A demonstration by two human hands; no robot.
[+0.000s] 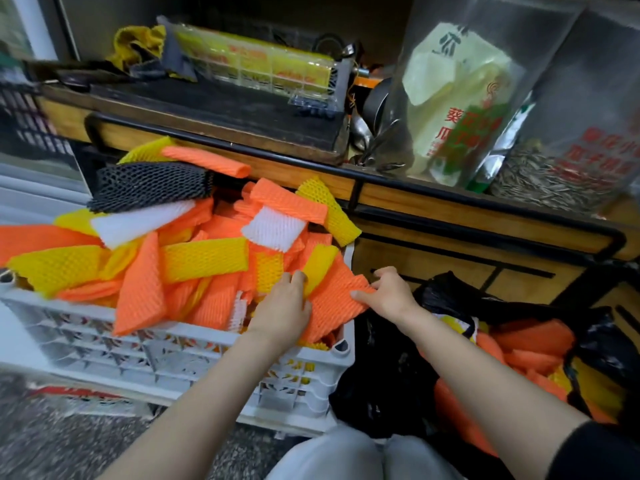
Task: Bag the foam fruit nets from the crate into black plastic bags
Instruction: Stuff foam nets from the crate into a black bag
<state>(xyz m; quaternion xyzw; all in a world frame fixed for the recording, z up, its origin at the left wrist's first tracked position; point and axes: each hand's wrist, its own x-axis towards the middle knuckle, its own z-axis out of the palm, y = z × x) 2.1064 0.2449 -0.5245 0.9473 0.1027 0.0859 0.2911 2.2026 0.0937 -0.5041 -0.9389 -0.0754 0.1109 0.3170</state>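
Gripping one orange net (pixel 334 299) at crate (pixel 180 344) edge: both hands.

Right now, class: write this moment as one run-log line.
step: grasp at crate | left hand: grips orange net | right hand: pinches its edge | black bag: open, partly filled

Below me, a speckled grey stone floor (pixel 52 445) carries a white plastic lattice crate (pixel 173 348) and, touching its right side, a crumpled black plastic bag (pixel 381 375). Behind them, a black-railed wooden counter (pixel 433 206) holds a clear plastic bin of sunflower seeds (pixel 540 181).
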